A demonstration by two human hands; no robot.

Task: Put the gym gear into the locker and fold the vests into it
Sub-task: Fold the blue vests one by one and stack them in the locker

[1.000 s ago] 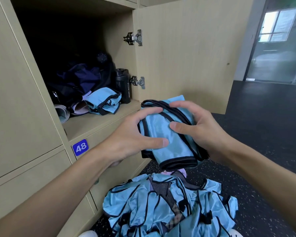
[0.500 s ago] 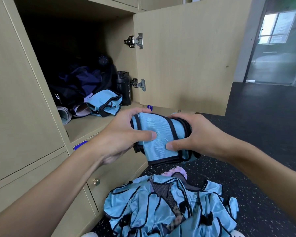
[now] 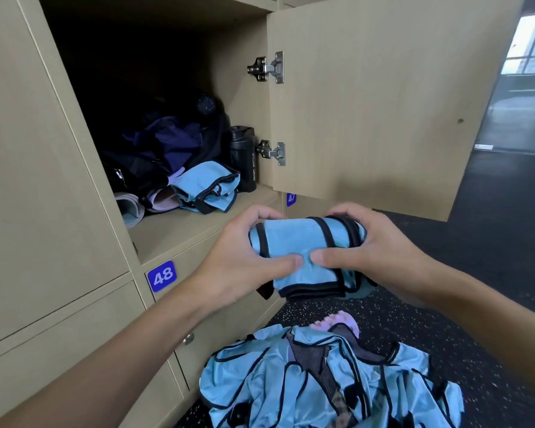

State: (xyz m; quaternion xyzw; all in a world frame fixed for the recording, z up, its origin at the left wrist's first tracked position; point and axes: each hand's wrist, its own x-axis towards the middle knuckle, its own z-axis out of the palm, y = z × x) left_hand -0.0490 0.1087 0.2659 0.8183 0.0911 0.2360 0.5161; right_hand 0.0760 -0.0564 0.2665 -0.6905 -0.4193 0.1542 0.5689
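Head view: a left hand [image 3: 247,257] and right hand [image 3: 374,251] grip a folded blue vest [image 3: 294,242] in the air just in front of the open locker [image 3: 179,236], fingers [image 3: 260,211] curled over its top and thumbs pinching its front. The thin, slick cloth looks light, limp and apt to unfold. It is probably best clamped across the fold as one bundle, then laid by the stowed vest [image 3: 207,189] near the shelf's front edge.

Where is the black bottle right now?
Head view: the black bottle stands inside the open locker, far right, beside the lower hinge, right of a folded blue vest.
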